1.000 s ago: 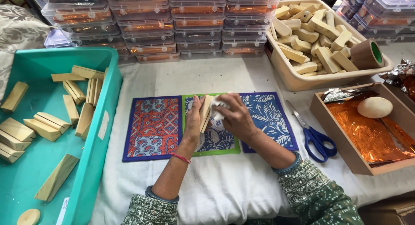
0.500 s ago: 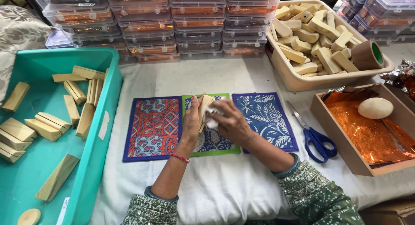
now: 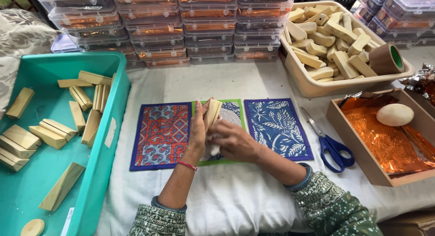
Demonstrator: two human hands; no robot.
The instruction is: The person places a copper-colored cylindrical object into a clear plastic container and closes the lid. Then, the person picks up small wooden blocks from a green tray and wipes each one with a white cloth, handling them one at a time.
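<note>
Green patterned sleeves (image 3: 326,209) — red wristband (image 3: 186,165) (left)

White-clothed table (image 3: 235,204) — mats (image 3: 276,127), scissors (image 3: 333,145), trays (image 3: 380,166)

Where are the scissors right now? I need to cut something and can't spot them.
In the head view, the blue-handled scissors lie on the white cloth to the person's right, between the blue leaf-print mat and the wooden box of orange foil.
</note>
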